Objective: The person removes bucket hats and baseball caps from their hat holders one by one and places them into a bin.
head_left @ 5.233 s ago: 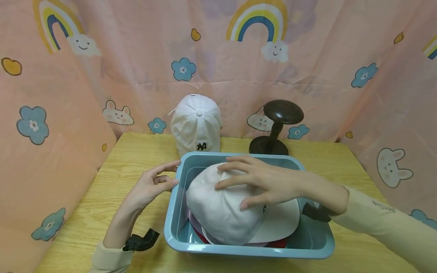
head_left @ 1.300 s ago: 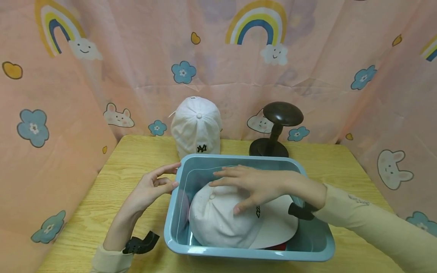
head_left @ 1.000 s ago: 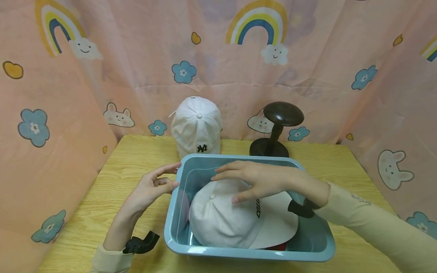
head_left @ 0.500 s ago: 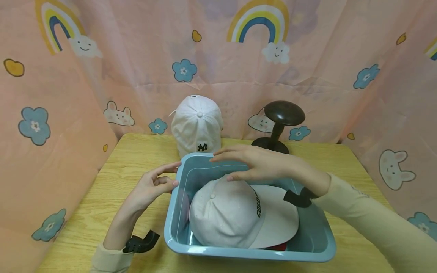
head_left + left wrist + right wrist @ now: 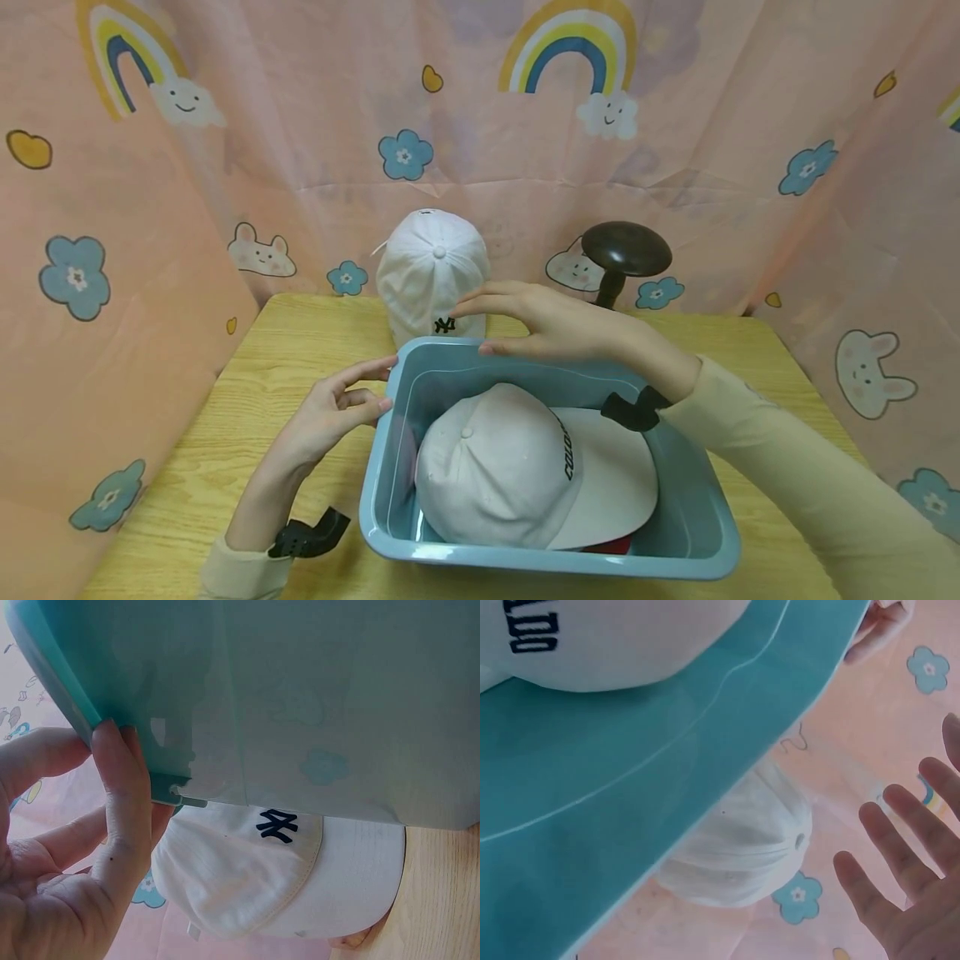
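My left hand (image 5: 335, 408) holds the left rim of a blue plastic tub (image 5: 547, 560), thumb and fingertips at its far left corner. In the tub lies a white cap (image 5: 487, 475) with dark lettering, its brim (image 5: 611, 479) pointing right. A bit of red (image 5: 609, 546) and a pale pink edge (image 5: 407, 454) show beneath it. My right hand (image 5: 551, 321) is above the tub's far rim, fingers extended and holding nothing. Just beyond its fingertips stands another white cap (image 5: 431, 267) with a dark NY emblem; the tub hides its lower part in the head view.
A dark brown hat stand (image 5: 626, 248) with a rounded top rises behind the tub, its base hidden by my right hand. All stands on a yellow wooden table (image 5: 292, 333). A pink patterned curtain (image 5: 315, 108) hangs around the back and sides.
My right hand spread over the cap in the tub, then lifted off toward the far rim. The tub cap now lies lower and flatter, its lettering exposed. My left hand has stayed put.
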The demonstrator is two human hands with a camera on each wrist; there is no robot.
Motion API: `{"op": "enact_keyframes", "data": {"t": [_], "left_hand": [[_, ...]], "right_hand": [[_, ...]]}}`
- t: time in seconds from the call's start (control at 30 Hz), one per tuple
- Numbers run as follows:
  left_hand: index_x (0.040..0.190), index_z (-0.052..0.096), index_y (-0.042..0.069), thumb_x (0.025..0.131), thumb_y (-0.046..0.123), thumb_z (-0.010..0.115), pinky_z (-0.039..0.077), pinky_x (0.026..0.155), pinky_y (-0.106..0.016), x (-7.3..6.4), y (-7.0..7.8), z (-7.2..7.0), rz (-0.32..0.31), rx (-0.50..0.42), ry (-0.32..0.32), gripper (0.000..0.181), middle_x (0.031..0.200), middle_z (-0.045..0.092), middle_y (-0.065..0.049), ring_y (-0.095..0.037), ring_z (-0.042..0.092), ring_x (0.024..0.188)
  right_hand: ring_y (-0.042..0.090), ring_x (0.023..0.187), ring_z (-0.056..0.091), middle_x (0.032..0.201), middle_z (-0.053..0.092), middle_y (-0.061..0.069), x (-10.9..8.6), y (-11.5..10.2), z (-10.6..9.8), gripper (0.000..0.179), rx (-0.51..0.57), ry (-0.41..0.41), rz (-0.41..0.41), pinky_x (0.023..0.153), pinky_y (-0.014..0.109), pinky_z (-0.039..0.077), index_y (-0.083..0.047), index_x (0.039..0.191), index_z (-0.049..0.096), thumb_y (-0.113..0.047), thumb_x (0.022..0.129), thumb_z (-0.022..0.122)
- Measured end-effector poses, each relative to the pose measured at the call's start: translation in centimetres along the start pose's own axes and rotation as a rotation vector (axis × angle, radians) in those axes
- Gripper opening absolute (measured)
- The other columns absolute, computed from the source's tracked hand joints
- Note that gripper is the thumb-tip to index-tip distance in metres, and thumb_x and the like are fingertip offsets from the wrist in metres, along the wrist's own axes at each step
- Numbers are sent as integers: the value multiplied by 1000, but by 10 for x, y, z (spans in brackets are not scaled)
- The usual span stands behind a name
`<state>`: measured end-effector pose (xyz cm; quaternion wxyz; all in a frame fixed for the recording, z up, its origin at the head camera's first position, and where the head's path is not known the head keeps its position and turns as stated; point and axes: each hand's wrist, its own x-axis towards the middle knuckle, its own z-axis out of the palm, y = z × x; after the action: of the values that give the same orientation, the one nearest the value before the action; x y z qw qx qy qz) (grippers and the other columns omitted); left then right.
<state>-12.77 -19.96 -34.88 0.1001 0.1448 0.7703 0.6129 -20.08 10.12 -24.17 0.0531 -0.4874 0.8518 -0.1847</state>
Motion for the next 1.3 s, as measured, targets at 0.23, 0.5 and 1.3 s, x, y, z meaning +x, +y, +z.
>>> {"op": "enact_keyframes", "data": {"t": [0.23,0.5,1.3], "left_hand": [[143,43,5,93,13,62,55,79,-28,1,0,1,16,-6,-5,55,136,45,-21,-8,66,80],[144,43,6,93,14,63,55,79,-29,1,0,2,11,-25,-7,56,136,45,-19,-6,65,78],[144,43,9,92,15,63,55,81,-30,-1,-1,0,3,-3,2,56,138,45,-18,-9,67,82]], "right_hand": [[20,125,50,135,55,3,13,6,-4,47,-7,63,-28,102,44,45,-17,138,52,-27,93,63],[24,125,51,135,56,8,25,12,-6,46,-21,106,-36,103,45,44,-13,136,54,-23,93,64],[24,127,50,132,59,7,62,35,-8,38,-93,192,46,106,44,41,-12,130,60,-19,93,64]]}}
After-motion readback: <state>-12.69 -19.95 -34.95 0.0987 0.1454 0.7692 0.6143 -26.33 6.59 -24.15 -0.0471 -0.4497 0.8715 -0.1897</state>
